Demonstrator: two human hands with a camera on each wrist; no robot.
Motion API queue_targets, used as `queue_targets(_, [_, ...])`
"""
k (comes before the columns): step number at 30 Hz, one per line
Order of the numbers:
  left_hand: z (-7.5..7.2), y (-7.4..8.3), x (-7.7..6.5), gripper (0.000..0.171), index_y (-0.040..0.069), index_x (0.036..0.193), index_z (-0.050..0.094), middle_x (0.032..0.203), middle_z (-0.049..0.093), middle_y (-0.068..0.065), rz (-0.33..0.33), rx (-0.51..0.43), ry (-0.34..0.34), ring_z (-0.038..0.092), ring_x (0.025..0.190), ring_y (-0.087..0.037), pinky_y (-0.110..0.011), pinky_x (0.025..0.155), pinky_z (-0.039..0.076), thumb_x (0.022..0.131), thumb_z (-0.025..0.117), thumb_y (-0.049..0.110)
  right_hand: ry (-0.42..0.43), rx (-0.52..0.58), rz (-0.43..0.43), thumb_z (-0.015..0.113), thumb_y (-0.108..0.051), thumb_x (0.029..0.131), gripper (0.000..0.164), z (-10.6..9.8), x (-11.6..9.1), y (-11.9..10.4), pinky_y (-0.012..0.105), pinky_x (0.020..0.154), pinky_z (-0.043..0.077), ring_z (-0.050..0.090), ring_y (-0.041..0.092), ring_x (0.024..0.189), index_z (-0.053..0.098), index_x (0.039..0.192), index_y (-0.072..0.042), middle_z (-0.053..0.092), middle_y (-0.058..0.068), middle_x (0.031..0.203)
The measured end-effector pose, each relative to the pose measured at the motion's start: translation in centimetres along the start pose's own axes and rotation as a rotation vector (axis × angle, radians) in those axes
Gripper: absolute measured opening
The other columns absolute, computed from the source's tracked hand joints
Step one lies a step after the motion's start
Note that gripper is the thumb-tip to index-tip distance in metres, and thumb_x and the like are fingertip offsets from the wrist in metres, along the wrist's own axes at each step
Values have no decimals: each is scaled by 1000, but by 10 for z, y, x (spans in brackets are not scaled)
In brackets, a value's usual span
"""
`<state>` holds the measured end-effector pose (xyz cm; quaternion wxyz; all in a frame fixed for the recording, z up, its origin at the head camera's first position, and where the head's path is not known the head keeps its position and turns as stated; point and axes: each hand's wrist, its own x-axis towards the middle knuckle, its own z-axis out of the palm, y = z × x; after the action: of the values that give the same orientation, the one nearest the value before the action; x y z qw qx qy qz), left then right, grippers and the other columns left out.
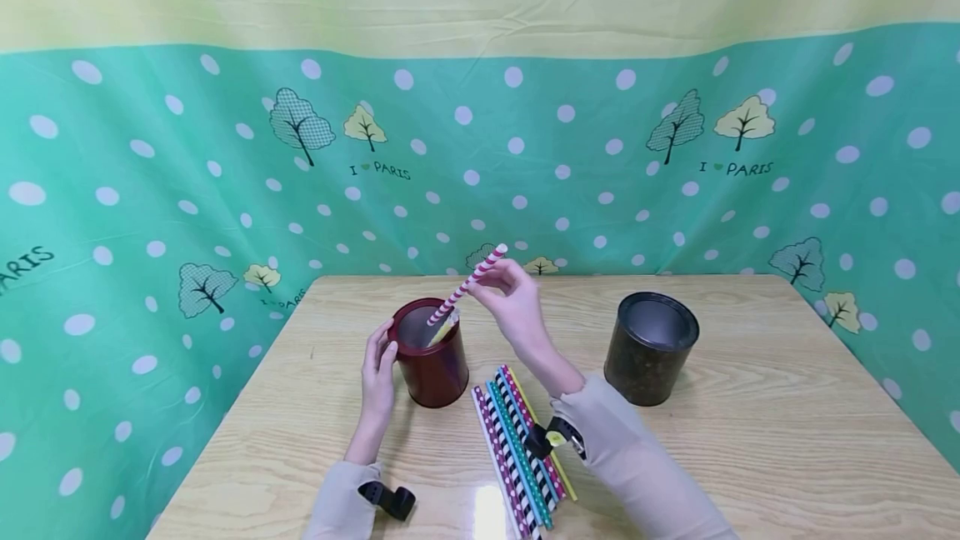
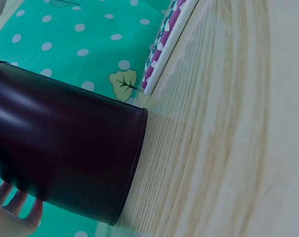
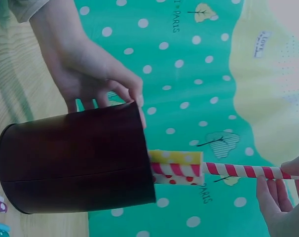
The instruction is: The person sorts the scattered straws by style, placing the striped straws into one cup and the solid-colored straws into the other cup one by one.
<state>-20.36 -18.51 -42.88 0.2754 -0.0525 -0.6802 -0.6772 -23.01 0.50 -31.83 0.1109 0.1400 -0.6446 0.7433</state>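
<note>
A dark red round can point(image 1: 435, 373) stands upright on the table, left of the middle. My left hand point(image 1: 377, 386) grips its left side, thumb and fingers at the rim. Above the can, my right hand point(image 1: 516, 311) pinches a red-and-white striped paper straw point(image 1: 452, 300), tilted with its lower end over the can's mouth. Several straws point(image 3: 176, 170) stick out of the can in the right wrist view, one of them yellow with pale dots. How the held straw's lower end lies among them is partly hidden.
Beneath my right forearm lies a bunch of patterned paper straws point(image 1: 517, 448), pink, teal, black-striped and yellow. A second, dark brown can point(image 1: 648, 357) stands at the right. Behind the wooden table point(image 1: 780, 407) hangs a green dotted curtain point(image 1: 562, 190).
</note>
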Motion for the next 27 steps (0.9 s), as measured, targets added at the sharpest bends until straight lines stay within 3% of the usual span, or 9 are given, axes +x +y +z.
queue_targets(9, [1,2,-1,33,-12,122,38,111,49,-2,-1,-9,-7,47,100,0,-14,76,38,91,37,-1,-16,-35,8,65,4,74,29,-2,6,13,25,78,46,58,18,87,55,102,6,59,19,97])
queue_targets(16, [1,2,0,34,-12,123,38,107,51,5,-2,-18,-6,47,98,1,-14,77,38,91,37,-1,-45,-69,64,65,-1,76,28,-15,1,13,27,82,45,57,21,91,56,102,1,59,17,99])
queue_targets(27, [1,2,0,34,-13,123,37,105,52,8,0,-27,-8,47,97,1,-13,76,38,91,37,-1,-114,-191,126,64,-1,76,26,-33,-13,26,26,78,46,58,19,85,58,100,3,61,13,94])
